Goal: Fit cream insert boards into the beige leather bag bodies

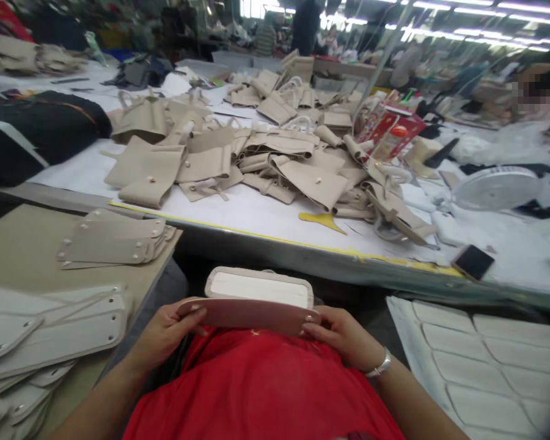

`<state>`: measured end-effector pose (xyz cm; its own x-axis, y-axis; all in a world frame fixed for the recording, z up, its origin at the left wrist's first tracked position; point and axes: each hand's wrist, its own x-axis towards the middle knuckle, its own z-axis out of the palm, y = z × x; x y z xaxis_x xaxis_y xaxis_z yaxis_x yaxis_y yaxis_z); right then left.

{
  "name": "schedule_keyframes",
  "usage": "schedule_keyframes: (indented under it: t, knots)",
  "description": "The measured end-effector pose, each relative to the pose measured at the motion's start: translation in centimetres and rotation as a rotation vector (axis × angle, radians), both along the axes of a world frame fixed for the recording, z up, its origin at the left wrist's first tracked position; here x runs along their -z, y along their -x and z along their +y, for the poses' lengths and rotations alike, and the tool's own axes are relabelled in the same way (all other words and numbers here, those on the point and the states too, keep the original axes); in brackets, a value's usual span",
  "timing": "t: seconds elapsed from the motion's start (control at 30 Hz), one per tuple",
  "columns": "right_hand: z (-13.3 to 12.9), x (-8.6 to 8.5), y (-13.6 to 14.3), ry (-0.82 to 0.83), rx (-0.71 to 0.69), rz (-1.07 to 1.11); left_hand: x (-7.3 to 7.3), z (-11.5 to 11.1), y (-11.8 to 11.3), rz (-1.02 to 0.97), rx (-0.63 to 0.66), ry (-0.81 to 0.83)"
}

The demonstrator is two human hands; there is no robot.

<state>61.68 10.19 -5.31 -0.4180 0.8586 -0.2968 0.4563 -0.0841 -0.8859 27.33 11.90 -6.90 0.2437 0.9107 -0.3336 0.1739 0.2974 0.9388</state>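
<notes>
Between my two hands, close to my lap, I hold a long taupe leather panel (252,315) with rounded ends and small studs near the corners. My left hand (176,327) pinches its left end, thumb on the near face. The right end is gripped the same way by my right hand (337,333), which has a silver band on the wrist. Just beyond the panel sits a beige rounded piece (260,287) with a white inner face; its lower part is hidden behind the panel.
A pile of beige leather bag pieces (297,146) covers the table ahead. Studded panels (114,238) and white-backed panels (73,330) lie at left. A sheet of pale pieces (476,360) lies at right. A phone (473,261) rests on the table edge near a fan (497,186).
</notes>
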Motion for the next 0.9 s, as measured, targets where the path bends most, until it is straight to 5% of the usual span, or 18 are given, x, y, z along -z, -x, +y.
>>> schedule_keyframes:
  t: [0.13,0.27,0.53,0.9]
  knots:
    - [-0.4,1.1,-1.6,0.116,0.254,0.082,0.5,1.9,-2.0,0.04,0.054,0.075]
    - [1.0,1.9,-2.0,0.183,0.374,0.107,0.8,3.9,-3.0,0.337,0.054,-0.004]
    - [3.5,3.4,-2.0,0.303,0.477,0.069,2.0,6.3,-3.4,0.537,-0.035,-0.081]
    - [4.2,4.4,-2.7,0.274,0.435,0.051,2.6,7.1,-3.3,0.613,-0.074,-0.091]
